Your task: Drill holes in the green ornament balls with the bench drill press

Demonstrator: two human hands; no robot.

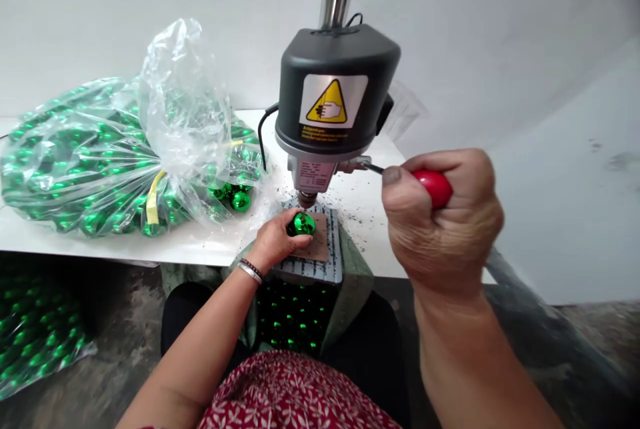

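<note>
My left hand (277, 237) grips a shiny green ball (305, 224) between thumb and fingers, under the chuck (307, 200) of a small drill press (337, 92). The ball rests over a brown board (320, 242) on the grey slotted base (336, 262). Whether the drill bit touches the ball is hard to tell. My right hand (445, 222) is closed around the red knob (434, 188) of the press's feed lever, right of the machine and nearer the camera.
A large clear bag of green balls (75, 156) covers the left of the white table (200, 246); loose green balls (241, 200) lie by its mouth. Dark shavings are scattered around the base. More balls (295, 316) show below it, and another bag (35, 329) lies at lower left.
</note>
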